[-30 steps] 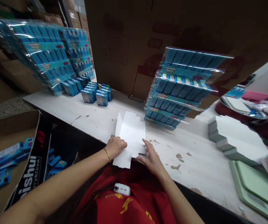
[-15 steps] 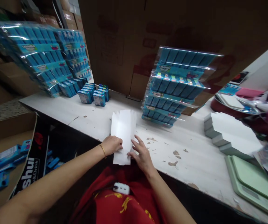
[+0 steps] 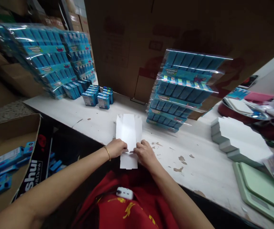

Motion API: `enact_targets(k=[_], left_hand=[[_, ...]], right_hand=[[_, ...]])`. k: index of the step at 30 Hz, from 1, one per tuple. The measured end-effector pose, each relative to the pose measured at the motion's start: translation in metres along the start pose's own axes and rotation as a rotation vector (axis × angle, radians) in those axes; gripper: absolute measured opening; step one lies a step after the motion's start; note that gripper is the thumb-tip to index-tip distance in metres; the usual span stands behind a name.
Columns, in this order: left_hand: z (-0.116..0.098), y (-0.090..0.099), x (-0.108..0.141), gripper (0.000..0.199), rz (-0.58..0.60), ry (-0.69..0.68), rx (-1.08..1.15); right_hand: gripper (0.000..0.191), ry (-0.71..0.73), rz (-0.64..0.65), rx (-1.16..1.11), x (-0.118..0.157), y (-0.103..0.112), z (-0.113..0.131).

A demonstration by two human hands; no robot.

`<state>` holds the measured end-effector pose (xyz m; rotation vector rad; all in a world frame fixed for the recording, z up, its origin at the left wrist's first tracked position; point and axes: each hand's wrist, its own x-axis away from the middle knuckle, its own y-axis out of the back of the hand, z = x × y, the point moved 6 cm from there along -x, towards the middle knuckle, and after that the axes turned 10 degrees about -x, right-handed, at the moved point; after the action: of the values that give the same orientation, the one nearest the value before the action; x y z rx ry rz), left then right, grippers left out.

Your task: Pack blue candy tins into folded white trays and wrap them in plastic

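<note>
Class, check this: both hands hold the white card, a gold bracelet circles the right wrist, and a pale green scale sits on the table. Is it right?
The wrist is wrong: the head view shows the gold bracelet on the left wrist. Otherwise, the left hand and right hand hold the white card, and a pale green scale sits on the table.

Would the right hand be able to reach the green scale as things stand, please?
Probably yes: the right hand pinches the white carton, but nothing seems to block its way to the green scale.
</note>
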<state>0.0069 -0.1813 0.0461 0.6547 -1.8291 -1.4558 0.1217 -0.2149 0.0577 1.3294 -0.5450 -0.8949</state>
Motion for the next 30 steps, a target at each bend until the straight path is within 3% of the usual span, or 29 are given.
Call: enact_targets(k=[6,11,14,16,20,24,30], left_hand=[[-0.009,0.006,-0.007,0.024,0.013,0.075,-0.052],[-0.018,0.012,-0.007,0.033,0.018,0.105,-0.089],[-0.019,0.014,-0.007,0.032,0.024,0.076,-0.087],[-0.018,0.015,-0.008,0.029,0.028,0.057,-0.084],[-0.019,0.017,-0.01,0.026,0.039,0.024,-0.071],[-0.015,0.019,-0.013,0.023,0.065,-0.014,-0.016],[0.005,0.02,-0.018,0.026,0.18,-0.079,0.19]], right_hand=[[0.021,-0.056,0.023,0.062,-0.027,-0.005,0.014],[0.018,-0.056,0.039,-0.021,-0.008,0.0,0.007],[0.059,-0.01,-0.003,-0.108,0.022,0.007,0.012],[0.072,0.021,-0.032,-0.102,0.041,0.005,0.018],[0.054,0.114,-0.112,-0.09,0.053,-0.005,0.024],[0.018,0.098,-0.276,-0.197,0.031,0.006,0.014],[0.013,-0.096,-0.356,-0.538,0.004,0.01,0.001]])
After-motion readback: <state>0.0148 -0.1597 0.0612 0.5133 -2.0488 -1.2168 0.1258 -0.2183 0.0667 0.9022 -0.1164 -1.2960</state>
